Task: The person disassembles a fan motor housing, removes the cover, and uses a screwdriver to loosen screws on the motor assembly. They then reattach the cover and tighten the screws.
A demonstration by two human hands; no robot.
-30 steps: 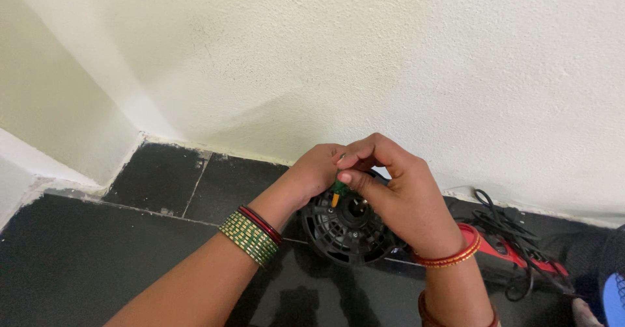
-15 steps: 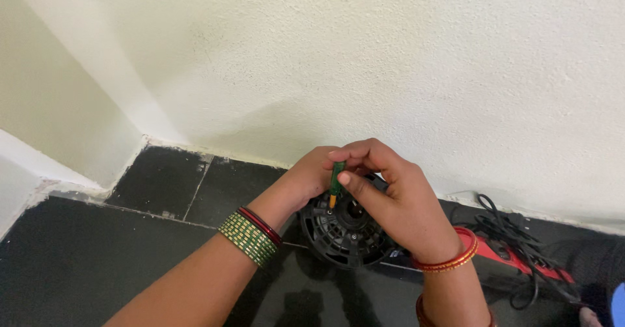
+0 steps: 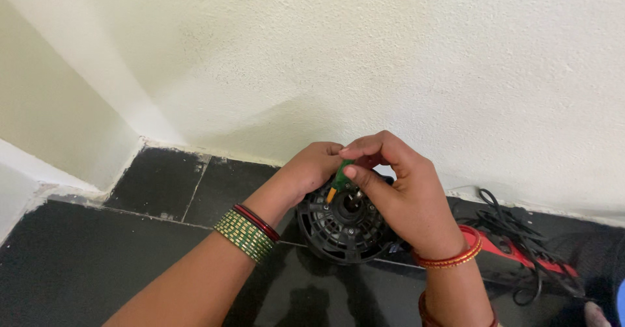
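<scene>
Right now the right hand (image 3: 403,197) pinches a green tool (image 3: 340,176) tilted down into the black round motor housing (image 3: 342,226), which the left hand (image 3: 312,171) grips alongside.

One head camera looks down, close, at the floor (image 3: 97,268) by the wall (image 3: 390,54) at twelve o'clock.

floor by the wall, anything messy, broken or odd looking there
Mostly the black cables: they lie in a loose tangle over a red tool on the dark floor. The round black motor housing under both hands shows no visible damage.
</scene>
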